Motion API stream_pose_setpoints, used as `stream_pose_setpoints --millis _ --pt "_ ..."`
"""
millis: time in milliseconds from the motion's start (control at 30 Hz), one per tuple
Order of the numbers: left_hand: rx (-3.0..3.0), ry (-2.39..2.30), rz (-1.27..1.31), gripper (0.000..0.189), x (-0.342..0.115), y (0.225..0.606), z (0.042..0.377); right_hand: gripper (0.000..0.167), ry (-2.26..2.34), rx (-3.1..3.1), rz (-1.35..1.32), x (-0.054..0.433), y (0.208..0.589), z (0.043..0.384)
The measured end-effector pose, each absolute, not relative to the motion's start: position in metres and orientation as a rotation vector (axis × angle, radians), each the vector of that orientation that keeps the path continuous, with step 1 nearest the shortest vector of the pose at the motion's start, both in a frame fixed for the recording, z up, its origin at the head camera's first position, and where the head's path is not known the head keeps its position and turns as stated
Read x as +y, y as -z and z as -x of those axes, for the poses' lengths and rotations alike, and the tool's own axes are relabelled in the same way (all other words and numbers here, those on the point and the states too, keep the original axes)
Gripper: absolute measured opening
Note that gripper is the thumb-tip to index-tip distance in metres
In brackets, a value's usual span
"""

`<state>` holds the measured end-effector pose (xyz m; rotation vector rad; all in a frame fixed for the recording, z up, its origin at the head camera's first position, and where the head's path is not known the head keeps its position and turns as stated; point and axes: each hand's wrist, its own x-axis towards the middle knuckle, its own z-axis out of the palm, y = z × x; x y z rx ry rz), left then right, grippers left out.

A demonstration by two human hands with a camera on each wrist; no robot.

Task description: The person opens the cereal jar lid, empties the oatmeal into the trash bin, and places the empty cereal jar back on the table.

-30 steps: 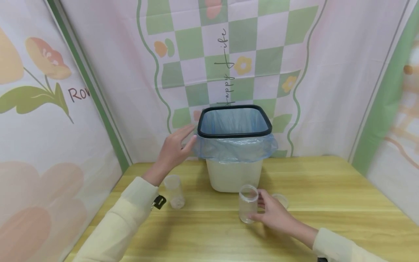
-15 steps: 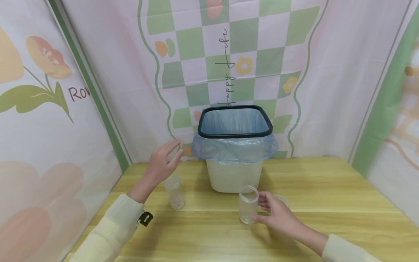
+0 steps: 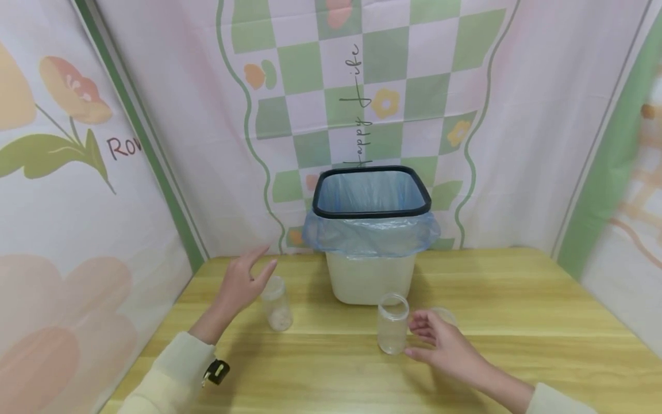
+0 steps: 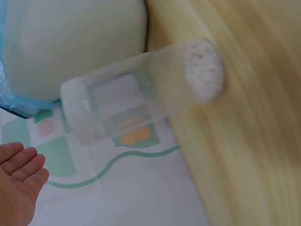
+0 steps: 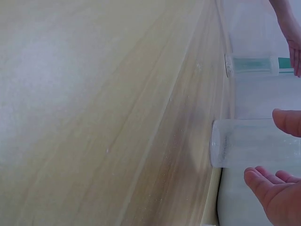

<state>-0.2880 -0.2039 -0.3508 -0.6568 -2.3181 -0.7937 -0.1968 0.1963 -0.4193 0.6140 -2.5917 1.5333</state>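
A clear lidless jar (image 3: pixel 393 330) stands upright on the table, front right of the bin. My right hand (image 3: pixel 452 348) is beside it, thumb and fingers spread and slightly bent, with a narrow gap to the jar. Behind that hand lies a clear round lid (image 3: pixel 443 315), partly covered. Farther left stands a second clear jar (image 3: pixel 277 305) with a cap on; whitish grainy matter shows at its bottom (image 4: pixel 204 70) in the left wrist view. My left hand (image 3: pixel 240 284) hovers beside this jar's top, fingers extended, holding nothing.
A cream bin (image 3: pixel 369 279) with a black rim (image 3: pixel 372 215) and a blue liner bag (image 3: pixel 369 236) stands at the back middle of the wooden table (image 3: pixel 320 368). Patterned curtains (image 3: pixel 295 63) enclose the table at the back and sides.
My left hand has come away from the bin's left edge, down and left towards the capped jar. My right hand has drawn slightly right, off the lidless jar, which stays in place.
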Motion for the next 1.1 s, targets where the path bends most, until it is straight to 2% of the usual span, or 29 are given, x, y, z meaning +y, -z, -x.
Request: stream_pose_setpoints --millis 300,767,1100 --pt "-2.491 0.914 0.475 0.059 -0.216 0.377 0.280 0.065 -1.563 -2.620 -0.589 0.199 0.417 0.186" --pt "-2.609 1.197 0.334 0.079 -0.219 0.408 0.278 0.067 -1.690 -2.602 -0.683 0.194 0.420 0.175" --pt "-2.538 1.386 0.272 0.068 -0.214 0.418 0.277 0.067 -1.745 -2.614 -0.727 0.188 0.426 0.171"
